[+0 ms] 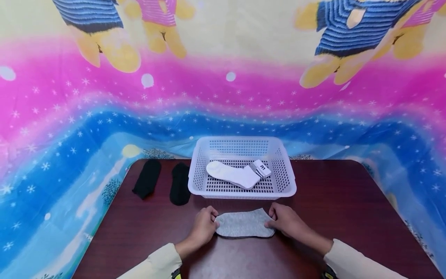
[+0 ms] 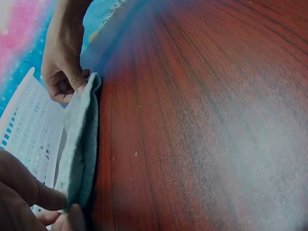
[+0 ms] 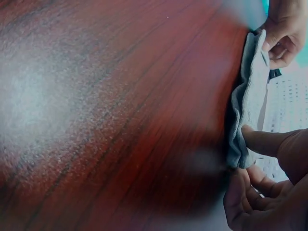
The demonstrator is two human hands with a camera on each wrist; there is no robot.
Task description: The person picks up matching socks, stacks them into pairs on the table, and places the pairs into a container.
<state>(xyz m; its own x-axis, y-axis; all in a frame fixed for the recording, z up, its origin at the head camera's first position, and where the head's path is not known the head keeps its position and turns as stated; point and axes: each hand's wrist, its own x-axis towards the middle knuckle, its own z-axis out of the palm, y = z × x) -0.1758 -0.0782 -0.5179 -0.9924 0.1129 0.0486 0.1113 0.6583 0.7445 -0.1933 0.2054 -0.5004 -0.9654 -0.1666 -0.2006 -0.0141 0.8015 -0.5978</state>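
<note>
A pair of grey ankle socks [image 1: 244, 223], laid one on the other, stretches flat between my two hands just in front of the basket. My left hand [image 1: 203, 225] pinches the left end between thumb and fingers. At the opposite end, by the raised corner, my right hand [image 1: 286, 220] grips the socks with its thumb on top. Seen edge-on in the left wrist view, the layered grey socks [image 2: 81, 144] run from one hand to the other. In the right wrist view, the thumb presses the near end of the socks [image 3: 250, 96], with fingers beneath.
Behind the socks stands a white plastic basket [image 1: 242, 195] with white striped-cuff socks [image 1: 237, 175] inside. To its left lie a black sock [image 1: 148, 178] and another black sock [image 1: 180, 185], beside the basket wall. A patterned cloth [image 1: 223, 97] hangs behind the dark wooden table [image 1: 334, 201].
</note>
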